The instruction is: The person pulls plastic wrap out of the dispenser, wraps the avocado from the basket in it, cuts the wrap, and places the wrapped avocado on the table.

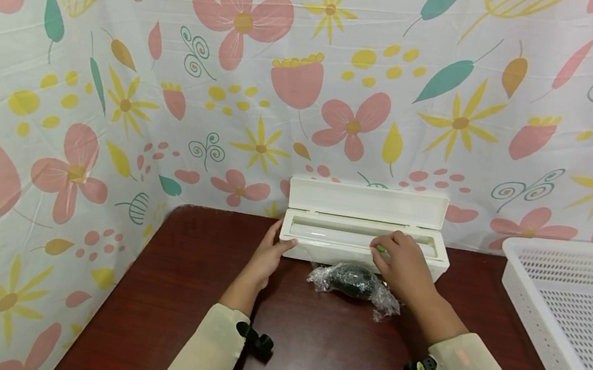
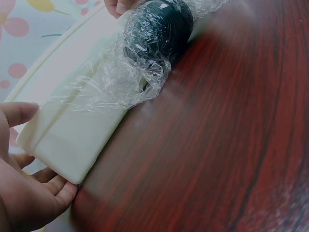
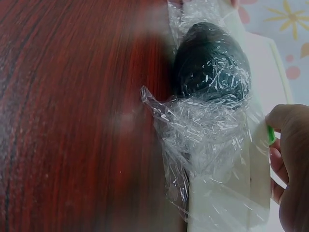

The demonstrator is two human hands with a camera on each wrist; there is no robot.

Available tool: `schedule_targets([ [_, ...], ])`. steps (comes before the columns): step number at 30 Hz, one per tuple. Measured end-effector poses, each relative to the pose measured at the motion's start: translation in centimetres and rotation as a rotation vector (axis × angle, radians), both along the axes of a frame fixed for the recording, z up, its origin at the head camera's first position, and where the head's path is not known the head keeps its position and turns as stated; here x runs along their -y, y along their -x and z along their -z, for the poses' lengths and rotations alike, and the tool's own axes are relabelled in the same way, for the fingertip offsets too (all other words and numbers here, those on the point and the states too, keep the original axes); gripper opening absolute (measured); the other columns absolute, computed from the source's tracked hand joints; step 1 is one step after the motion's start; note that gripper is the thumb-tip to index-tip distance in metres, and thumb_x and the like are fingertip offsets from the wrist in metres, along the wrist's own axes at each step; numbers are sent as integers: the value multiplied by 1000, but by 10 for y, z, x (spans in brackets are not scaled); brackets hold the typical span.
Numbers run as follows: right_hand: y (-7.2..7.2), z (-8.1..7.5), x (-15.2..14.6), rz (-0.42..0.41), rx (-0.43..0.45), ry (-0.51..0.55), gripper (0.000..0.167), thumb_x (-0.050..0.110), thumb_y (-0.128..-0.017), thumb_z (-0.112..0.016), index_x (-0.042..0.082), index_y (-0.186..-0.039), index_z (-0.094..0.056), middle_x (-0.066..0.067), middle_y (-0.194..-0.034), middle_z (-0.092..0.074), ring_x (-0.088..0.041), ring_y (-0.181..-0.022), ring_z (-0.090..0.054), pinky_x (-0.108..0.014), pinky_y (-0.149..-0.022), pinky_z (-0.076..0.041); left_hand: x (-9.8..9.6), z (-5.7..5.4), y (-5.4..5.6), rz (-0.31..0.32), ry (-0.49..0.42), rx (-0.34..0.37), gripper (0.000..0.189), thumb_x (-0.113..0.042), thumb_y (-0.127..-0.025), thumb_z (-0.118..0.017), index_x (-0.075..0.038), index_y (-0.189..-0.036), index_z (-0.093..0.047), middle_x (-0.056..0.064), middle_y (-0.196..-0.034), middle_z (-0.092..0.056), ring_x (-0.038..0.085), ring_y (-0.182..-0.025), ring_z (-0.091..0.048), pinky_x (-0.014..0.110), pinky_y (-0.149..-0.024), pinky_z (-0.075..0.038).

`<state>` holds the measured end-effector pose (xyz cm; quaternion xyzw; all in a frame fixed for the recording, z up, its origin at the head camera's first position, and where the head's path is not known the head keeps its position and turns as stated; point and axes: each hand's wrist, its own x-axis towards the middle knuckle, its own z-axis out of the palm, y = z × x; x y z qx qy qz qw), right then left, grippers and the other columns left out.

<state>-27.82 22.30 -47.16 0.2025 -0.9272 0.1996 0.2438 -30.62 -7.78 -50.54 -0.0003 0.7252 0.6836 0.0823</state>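
A white cling film dispenser (image 1: 315, 252) stands against the back wall, its lid (image 1: 368, 203) raised and a film roll (image 1: 335, 236) inside. My left hand (image 1: 266, 258) grips the dispenser's left end, thumb on the front top edge and fingers round the end. At the right part of its front edge, my right hand (image 1: 403, 268) pinches a small green slide cutter (image 3: 271, 135), mostly covered by the fingers. Just in front lies a dark, rounded vegetable (image 1: 352, 280) wrapped in crinkled cling film (image 3: 203, 130). Clear film stretches from it over the dispenser's front in both wrist views.
A white plastic basket (image 1: 543, 330) with perforated sides stands on the right of the dark red wooden table (image 1: 318, 352). Flower-patterned cloth (image 1: 212, 135) hangs behind the table and along its left side. Both wrists wear black camera straps.
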Motion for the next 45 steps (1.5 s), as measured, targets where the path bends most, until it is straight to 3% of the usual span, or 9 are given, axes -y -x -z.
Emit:
schedule_targets([
  [24,-1,0,-3,24,22,16,8,12,-95,-69,7,-100,-73,-14,-99,-65,-35,-90,-59,-49,-80,-47,2,1,0,1,9,6,79,-42,-96,-65,-31,-162,-22,4,-170,-16,38,-156,-16,67,-121,-15],
  [37,0,5,-5,21,-54,42,7,12,-92,-72,7,-96,-74,-15,-96,-66,-37,-88,-60,-50,-78,-47,2,1,0,2,0,-1,77,-42,-96,-66,-34,-160,-24,3,-170,-17,36,-156,-16,66,-122,-15],
  [45,-2,7,-7,39,-28,43,7,12,-93,-71,9,-99,-74,-14,-98,-65,-36,-89,-59,-51,-76,-47,1,1,0,2,-5,6,77,-42,-96,-66,-35,-160,-25,3,-169,-19,36,-155,-18,64,-122,-17],
])
